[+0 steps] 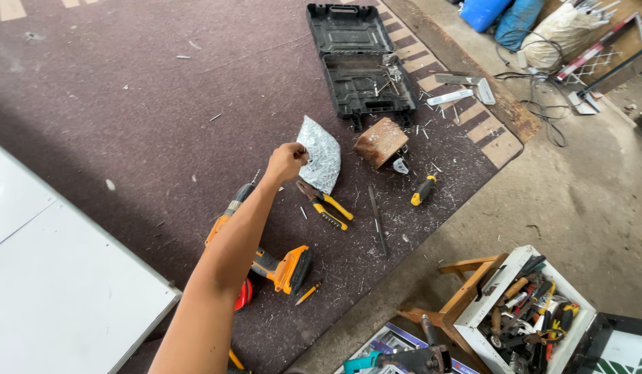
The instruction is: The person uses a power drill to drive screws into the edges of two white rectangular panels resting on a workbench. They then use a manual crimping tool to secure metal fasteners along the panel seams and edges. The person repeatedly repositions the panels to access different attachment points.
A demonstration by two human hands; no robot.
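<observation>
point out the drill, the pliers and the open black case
drill (283, 266), head view, on its orange body near the battery base
pliers (326, 206), head view, on the yellow handles
case (366, 79), head view, on the inner wall of the lower half

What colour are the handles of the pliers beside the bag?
Yellow and black, on the pliers; seen in the head view.
</observation>
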